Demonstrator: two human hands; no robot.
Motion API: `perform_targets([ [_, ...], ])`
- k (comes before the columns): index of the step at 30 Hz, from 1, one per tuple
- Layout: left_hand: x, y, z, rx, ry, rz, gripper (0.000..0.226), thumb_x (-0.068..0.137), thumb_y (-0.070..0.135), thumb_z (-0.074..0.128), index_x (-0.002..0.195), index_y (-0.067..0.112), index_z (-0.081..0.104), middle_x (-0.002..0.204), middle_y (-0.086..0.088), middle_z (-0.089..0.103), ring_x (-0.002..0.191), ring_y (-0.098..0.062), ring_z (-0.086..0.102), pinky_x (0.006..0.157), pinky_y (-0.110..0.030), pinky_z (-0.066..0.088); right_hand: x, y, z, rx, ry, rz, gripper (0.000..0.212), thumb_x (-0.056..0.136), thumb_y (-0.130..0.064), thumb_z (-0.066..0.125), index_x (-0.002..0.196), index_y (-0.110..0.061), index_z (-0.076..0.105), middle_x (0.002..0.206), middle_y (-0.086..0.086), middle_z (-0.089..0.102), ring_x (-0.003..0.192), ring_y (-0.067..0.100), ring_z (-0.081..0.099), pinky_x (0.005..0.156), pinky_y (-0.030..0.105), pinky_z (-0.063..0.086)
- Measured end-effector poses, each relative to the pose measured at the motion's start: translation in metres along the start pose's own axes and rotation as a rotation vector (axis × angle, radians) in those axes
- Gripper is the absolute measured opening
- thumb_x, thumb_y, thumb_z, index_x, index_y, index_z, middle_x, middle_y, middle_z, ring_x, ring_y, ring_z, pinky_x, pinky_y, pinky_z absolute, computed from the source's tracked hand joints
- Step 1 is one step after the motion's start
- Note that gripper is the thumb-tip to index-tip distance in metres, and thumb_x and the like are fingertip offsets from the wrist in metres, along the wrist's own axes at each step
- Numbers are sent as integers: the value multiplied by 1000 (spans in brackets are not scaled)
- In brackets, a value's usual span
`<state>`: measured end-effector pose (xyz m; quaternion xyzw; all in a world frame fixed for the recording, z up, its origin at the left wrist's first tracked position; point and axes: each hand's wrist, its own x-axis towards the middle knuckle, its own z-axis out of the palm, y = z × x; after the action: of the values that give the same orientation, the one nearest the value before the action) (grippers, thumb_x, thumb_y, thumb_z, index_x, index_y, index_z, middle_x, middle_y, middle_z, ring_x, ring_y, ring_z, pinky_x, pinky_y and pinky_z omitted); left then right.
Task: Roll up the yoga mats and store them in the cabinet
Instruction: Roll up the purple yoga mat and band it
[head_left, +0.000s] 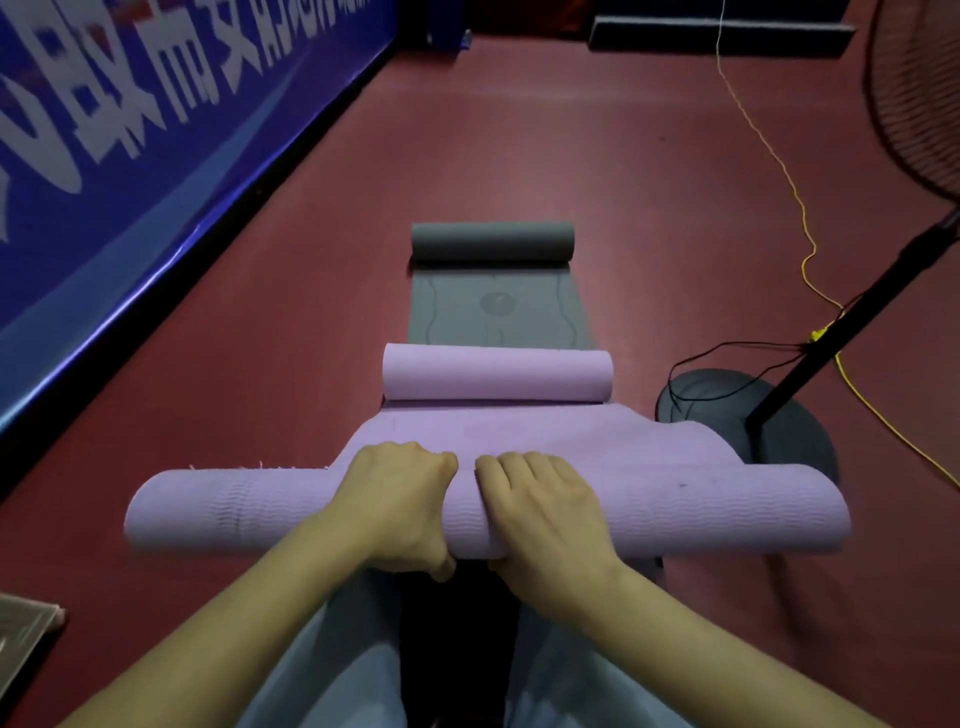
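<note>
A purple yoga mat (727, 512) lies across the lower middle of the view, partly rolled into a thick roll, its flat part stretching away from me. My left hand (400, 504) and my right hand (540, 514) grip the middle of the roll side by side, fingers curled over its top and thumbs under it. Beyond it a lighter pink-purple mat (497, 375) lies partly rolled on the floor. Further off, a grey mat (492, 241) is also partly rolled, with its flat part (498, 312) showing a printed pattern. No cabinet is in view.
A blue banner (130, 156) with white characters lines the left wall. A standing fan's round base (748, 415) and black pole (852, 322) stand right of the mats, with a yellow cord (789, 182) and a black cable on the red floor (519, 130).
</note>
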<state>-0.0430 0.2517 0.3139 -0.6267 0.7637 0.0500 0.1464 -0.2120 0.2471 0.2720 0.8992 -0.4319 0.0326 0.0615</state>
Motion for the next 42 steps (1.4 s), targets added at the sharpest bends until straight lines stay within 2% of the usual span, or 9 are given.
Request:
perform_targets([
  [4,-1,3,5,-95,15,-64,63,58,59,79,100,30,43,108,8,64,98,-21,61,68,-34,33,19,13,-19,56,-137,-39,57,57,-30,82,91,-21,38,89,2,62,78,28,63,62,33,32],
  [9,2,8,8,-56,88,-114,71,62,60,82,112,28,43,115,9,62,106,-20,61,72,-32,31,48,29,-42,121,-406,-6,65,57,-46,87,104,-20,50,92,3,61,76,28,54,64,35,39],
  [15,19,-8,-3,-2,-36,-9,61,57,58,81,100,28,48,103,3,67,96,-25,61,70,-35,40,26,14,-9,12,-67,11,65,39,-38,88,83,-23,43,78,0,59,69,26,60,61,32,26],
  [19,20,-8,5,-70,-24,-35,68,57,59,79,112,30,50,112,6,67,103,-22,61,72,-35,38,37,21,-21,74,-223,-10,52,66,-38,80,95,-19,41,97,3,63,86,30,63,66,35,32],
  [23,19,-15,14,-136,70,-82,99,54,68,83,137,33,41,128,12,60,116,-18,59,82,-32,43,63,41,-32,162,-417,-3,59,53,-52,87,96,-22,59,90,1,66,80,27,62,63,35,45],
  [26,25,-18,16,-87,58,-77,90,54,67,84,125,30,44,119,9,63,107,-20,62,76,-34,44,75,48,-32,208,-488,20,58,49,-53,88,91,-23,63,87,-1,66,77,23,61,64,34,50],
  [30,43,-25,12,-16,15,-28,67,56,62,79,103,27,45,103,5,67,94,-25,63,68,-36,43,78,50,-21,198,-471,50,63,50,-57,86,98,-25,60,91,-2,65,82,24,61,65,35,48],
  [35,59,-31,11,-20,-45,1,70,52,62,82,104,28,49,104,2,68,94,-26,62,68,-35,38,63,43,-4,106,-233,-36,67,59,-53,80,106,-22,44,104,0,59,94,27,59,71,37,35],
  [42,55,-22,11,-14,-16,-31,67,58,56,84,100,27,40,106,1,67,97,-26,62,68,-35,34,62,43,-8,89,-254,6,64,63,-50,80,98,-23,34,104,1,63,93,30,63,67,36,31],
])
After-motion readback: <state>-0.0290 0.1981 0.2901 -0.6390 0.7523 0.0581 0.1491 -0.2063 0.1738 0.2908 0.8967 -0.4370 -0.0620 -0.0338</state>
